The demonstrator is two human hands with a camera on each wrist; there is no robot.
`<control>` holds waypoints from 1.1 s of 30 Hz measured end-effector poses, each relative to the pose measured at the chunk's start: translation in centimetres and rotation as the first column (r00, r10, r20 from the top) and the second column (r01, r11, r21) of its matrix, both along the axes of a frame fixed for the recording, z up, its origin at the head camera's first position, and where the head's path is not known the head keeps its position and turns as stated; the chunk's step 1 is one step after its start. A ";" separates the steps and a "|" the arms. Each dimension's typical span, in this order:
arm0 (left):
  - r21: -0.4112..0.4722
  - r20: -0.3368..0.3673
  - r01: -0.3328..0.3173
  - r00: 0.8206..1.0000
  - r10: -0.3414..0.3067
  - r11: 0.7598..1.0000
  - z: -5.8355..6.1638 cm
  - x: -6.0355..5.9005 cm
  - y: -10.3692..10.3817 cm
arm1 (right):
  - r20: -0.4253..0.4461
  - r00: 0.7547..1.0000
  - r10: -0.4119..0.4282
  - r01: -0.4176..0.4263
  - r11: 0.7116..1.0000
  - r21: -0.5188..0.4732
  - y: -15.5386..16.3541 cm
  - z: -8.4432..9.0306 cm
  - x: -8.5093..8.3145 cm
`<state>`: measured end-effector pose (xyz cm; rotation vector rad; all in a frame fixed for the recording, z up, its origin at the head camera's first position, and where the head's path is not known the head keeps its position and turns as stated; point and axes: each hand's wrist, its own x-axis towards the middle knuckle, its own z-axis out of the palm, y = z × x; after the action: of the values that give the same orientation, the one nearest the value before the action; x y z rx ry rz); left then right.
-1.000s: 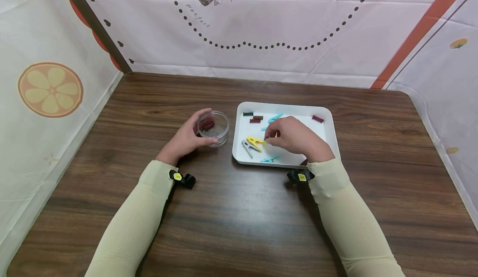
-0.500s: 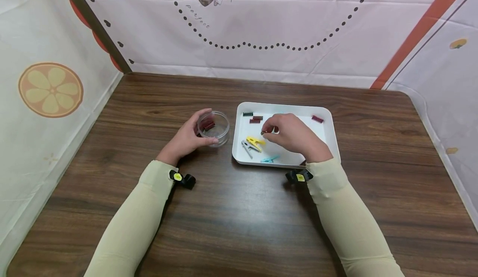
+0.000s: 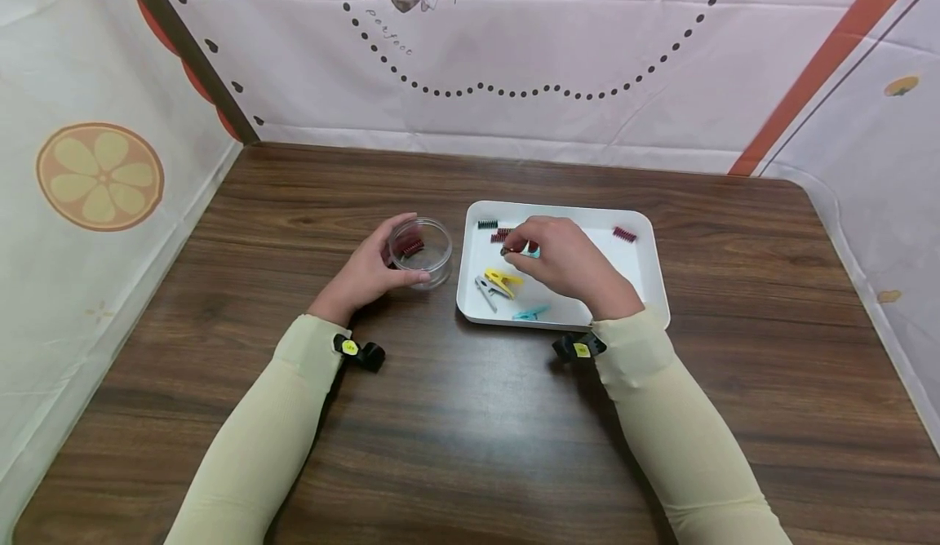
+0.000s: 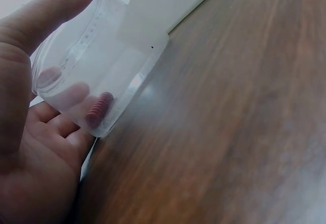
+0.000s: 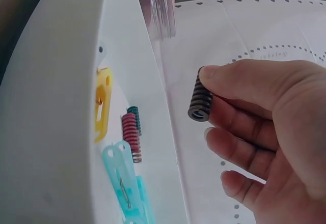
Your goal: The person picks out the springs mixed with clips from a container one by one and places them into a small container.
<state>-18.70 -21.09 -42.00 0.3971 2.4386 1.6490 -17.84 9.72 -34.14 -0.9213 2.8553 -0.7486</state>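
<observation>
A clear round jar [image 3: 429, 263] stands on the table, and my left hand [image 3: 367, 276] grips its side with thumb and fingers. Inside lies a red spring [image 4: 100, 109]. Over the white tray [image 3: 565, 316], my right hand [image 3: 561, 255] pinches a dark brown spring [image 5: 200, 99] between thumb and index finger. Below it in the tray are a yellow clothespin [image 3: 503, 278], a grey clothespin [image 3: 490, 289] and light blue clothespins [image 5: 122, 175], partly hidden by the hand in the head view. A green spring [image 3: 488, 224] and red springs [image 5: 131, 131] lie near the tray's far left corner.
Another dark red spring [image 3: 625, 234] lies at the tray's far right. The brown wooden table [image 3: 441, 447] spreads around tray and jar. White printed cloth [image 3: 587, 39] hangs at the back and both sides.
My right hand has risen from the middle of the tray and moved left towards its far left corner, carrying the dark spring. My left hand and the jar have stayed put.
</observation>
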 end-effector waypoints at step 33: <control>0.061 0.040 0.067 0.997 -0.069 0.996 2.7 0.9 1.2 | 0.008 1.000 0.019 -0.017 0.986 -0.166 -3.3 2.3 -1.2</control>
<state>-17.80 -19.92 -39.26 0.4444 2.3236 1.6881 -19.09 6.37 -31.81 -0.9571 2.8063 -0.9988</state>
